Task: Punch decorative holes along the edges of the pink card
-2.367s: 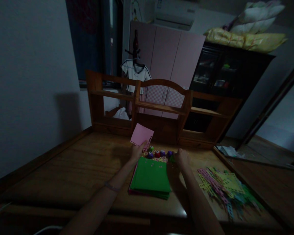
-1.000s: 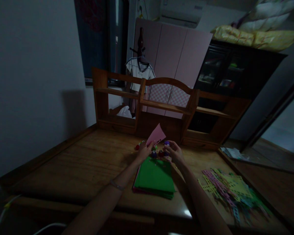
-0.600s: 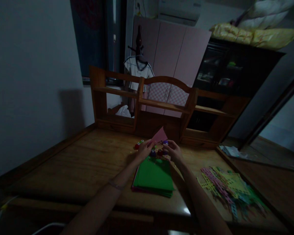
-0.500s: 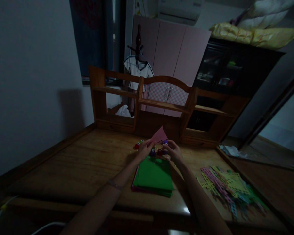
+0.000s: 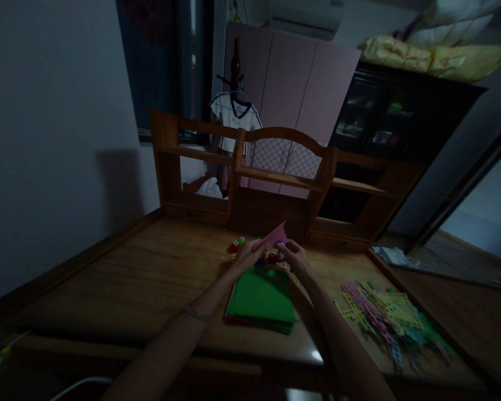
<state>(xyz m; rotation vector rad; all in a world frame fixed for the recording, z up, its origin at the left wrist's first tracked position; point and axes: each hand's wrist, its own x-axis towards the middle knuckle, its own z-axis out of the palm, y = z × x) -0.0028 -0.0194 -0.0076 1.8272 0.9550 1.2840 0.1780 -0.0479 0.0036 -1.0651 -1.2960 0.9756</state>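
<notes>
Though the purple punch [image 5: 281, 244] barely shows | left hand [image 5: 246, 257] pinches pink paper [image 5: 274, 236] | right hand [image 5: 297, 258], it

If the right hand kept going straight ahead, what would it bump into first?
Probably the pink paper, just beyond the small purple thing the right hand holds, though depth is unclear.

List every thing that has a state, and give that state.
Pink sheet: held up by the left hand, bent
Small purple object: held in the right hand, close to the sheet
Green sheets: stacked flat, edges slightly uneven
Perforated strips: loosely heaped
White shirt: hanging
Pink cabinet doors: shut
</notes>
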